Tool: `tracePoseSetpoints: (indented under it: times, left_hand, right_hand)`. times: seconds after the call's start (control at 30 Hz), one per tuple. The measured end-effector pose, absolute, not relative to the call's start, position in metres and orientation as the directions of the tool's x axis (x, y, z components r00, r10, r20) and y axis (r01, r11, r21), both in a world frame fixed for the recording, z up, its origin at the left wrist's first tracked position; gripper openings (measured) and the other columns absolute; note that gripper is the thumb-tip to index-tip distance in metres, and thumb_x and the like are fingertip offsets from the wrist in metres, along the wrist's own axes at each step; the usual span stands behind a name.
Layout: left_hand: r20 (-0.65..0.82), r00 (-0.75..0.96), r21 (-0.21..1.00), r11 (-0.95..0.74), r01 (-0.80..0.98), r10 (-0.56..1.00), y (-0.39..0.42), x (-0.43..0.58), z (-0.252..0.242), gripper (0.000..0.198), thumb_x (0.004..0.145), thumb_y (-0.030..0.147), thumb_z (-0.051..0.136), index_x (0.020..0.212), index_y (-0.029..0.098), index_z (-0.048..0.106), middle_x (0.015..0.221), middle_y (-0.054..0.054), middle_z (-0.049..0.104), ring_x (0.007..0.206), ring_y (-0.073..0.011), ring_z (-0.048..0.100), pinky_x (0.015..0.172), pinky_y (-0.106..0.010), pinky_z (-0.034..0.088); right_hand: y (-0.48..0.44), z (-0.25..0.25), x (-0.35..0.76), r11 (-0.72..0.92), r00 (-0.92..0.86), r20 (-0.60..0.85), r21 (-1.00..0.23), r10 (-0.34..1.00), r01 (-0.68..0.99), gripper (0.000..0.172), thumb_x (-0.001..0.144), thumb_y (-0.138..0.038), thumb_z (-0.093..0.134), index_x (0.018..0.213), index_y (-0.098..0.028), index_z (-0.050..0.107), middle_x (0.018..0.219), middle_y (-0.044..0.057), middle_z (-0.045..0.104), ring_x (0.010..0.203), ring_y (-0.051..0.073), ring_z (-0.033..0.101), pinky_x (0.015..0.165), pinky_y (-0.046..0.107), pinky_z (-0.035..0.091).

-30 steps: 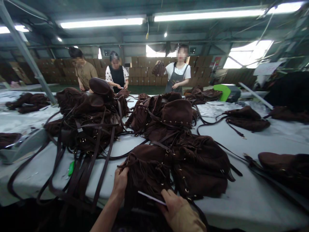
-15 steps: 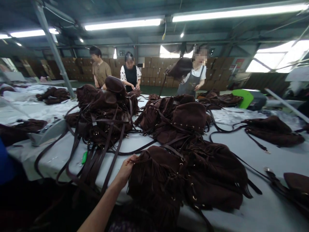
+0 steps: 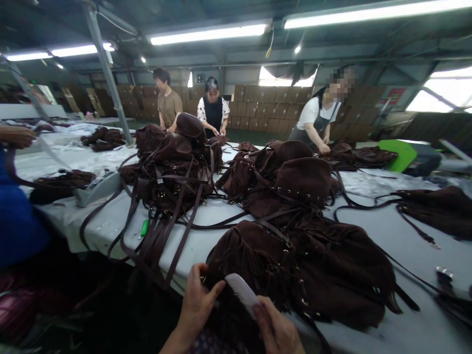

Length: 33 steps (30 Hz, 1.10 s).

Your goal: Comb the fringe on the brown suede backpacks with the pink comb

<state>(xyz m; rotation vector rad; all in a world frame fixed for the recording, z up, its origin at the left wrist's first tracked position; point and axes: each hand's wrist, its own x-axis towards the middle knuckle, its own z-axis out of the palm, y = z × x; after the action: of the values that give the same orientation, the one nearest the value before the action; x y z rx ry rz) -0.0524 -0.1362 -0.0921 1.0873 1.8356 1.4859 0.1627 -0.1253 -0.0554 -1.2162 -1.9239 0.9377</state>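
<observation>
A dark brown fringed suede bag [image 3: 258, 255] hangs over the near edge of the table [image 3: 368, 231], right in front of me. My left hand [image 3: 196, 307] is closed on the fringe at the bag's left side. My right hand [image 3: 275, 329] holds a white comb [image 3: 241, 292] by one end, with the comb laid against the fringe. A second fringed bag [image 3: 346, 275] lies touching the first one on its right.
Piles of brown bags and long straps [image 3: 165, 172] cover the grey table's middle and left. Three people stand working at the far side. A person in blue [image 3: 14, 216] is at my left. A green object [image 3: 396, 153] sits far right.
My view has swung to the left. My right hand, out of sight half a second ago, is back with the comb on the fringe. The far worker has lowered the bag and bent over the table.
</observation>
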Motion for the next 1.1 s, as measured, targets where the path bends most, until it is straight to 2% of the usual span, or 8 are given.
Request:
tracePoseSetpoints:
  times: [0.13,0.3,0.5,0.63,0.73,0.93,1.03,1.1]
  left_hand:
    - [0.017,-0.578,0.974,0.118,0.195,0.816,-0.142,-0.037,-0.102,0.055,0.069,0.052,0.074,0.105,0.018,0.05,0.098,-0.009,0.064,0.095,-0.0296,0.062,0.086,-0.041,0.047]
    - [-0.049,-0.554,0.981,0.144,0.129,0.831,-0.118,-0.023,-0.104,0.042,0.075,0.045,0.066,0.103,0.017,0.054,0.095,-0.012,0.068,0.09,-0.0297,0.065,0.082,-0.04,0.049]
    - [-0.028,-0.41,0.989,0.086,0.123,0.912,-0.065,-0.024,-0.105,0.029,0.076,0.037,0.063,0.095,0.015,0.066,0.095,-0.013,0.072,0.094,-0.0297,0.065,0.084,-0.037,0.048]
    - [-0.074,-0.107,0.997,0.074,-0.006,0.991,-0.047,-0.04,-0.116,0.052,0.069,0.059,0.07,0.088,0.011,0.071,0.088,-0.012,0.072,0.086,-0.029,0.065,0.076,-0.035,0.047]
    - [-0.115,0.056,0.989,0.12,-0.088,0.992,-0.052,-0.052,-0.123,0.069,0.062,0.077,0.066,0.08,0.011,0.07,0.079,-0.01,0.07,0.074,-0.0246,0.063,0.068,-0.032,0.044]
    - [-0.048,0.008,0.999,0.048,-0.015,0.999,-0.077,-0.062,-0.108,0.06,0.077,0.076,0.053,0.079,0.017,0.065,0.077,-0.005,0.066,0.071,-0.0194,0.056,0.066,-0.029,0.04]
    - [-0.117,-0.034,0.993,0.117,-0.012,0.992,-0.086,-0.064,-0.101,0.061,0.074,0.079,0.051,0.074,0.019,0.056,0.056,0.002,0.052,0.052,-0.0128,0.042,0.053,-0.026,0.032]
    - [-0.191,-0.021,0.981,0.19,-0.049,0.981,-0.093,-0.067,-0.098,0.061,0.071,0.081,0.052,0.073,0.02,0.05,0.048,0.008,0.039,0.044,-0.0094,0.029,0.046,-0.025,0.023]
  right_hand:
    - [-0.116,-0.043,0.133,0.384,-0.406,0.191,-0.795,0.894,0.47,0.034,0.1,-0.045,0.034,0.101,-0.026,0.062,0.086,0.006,0.071,0.075,0.023,0.068,0.07,0.031,0.052]
    - [-0.081,-0.065,0.121,0.408,-0.364,0.217,-0.678,0.906,0.612,0.043,0.1,-0.046,0.026,0.105,-0.02,0.06,0.091,0.013,0.072,0.083,0.029,0.07,0.071,0.036,0.051]
    - [-0.017,-0.073,0.127,0.459,-0.376,0.278,-0.671,0.884,0.583,0.046,0.098,-0.05,0.027,0.097,-0.019,0.061,0.079,0.011,0.073,0.072,0.027,0.071,0.065,0.032,0.051]
    - [-0.009,-0.065,0.132,0.457,-0.371,0.285,-0.692,0.884,0.558,0.042,0.096,-0.05,0.03,0.093,-0.022,0.061,0.078,0.009,0.073,0.071,0.025,0.071,0.064,0.031,0.052]
    - [-0.023,-0.06,0.137,0.428,-0.362,0.265,-0.744,0.894,0.512,0.038,0.095,-0.05,0.034,0.087,-0.024,0.06,0.076,0.005,0.071,0.068,0.023,0.069,0.063,0.029,0.051]
    - [-0.059,-0.052,0.14,0.296,-0.319,0.168,-0.862,0.933,0.411,0.035,0.093,-0.053,0.042,0.091,-0.025,0.064,0.059,-0.002,0.06,0.047,0.017,0.056,0.048,0.025,0.043]
    - [-0.067,-0.046,0.131,0.167,-0.308,0.057,-0.923,0.95,0.347,0.037,0.091,-0.053,0.045,0.095,-0.023,0.066,0.056,-0.004,0.055,0.046,0.016,0.054,0.046,0.024,0.043]
    - [-0.068,-0.041,0.122,0.082,-0.31,-0.012,-0.954,0.951,0.289,0.043,0.089,-0.052,0.047,0.112,-0.02,0.064,0.061,-0.003,0.057,0.049,0.017,0.055,0.046,0.025,0.044]
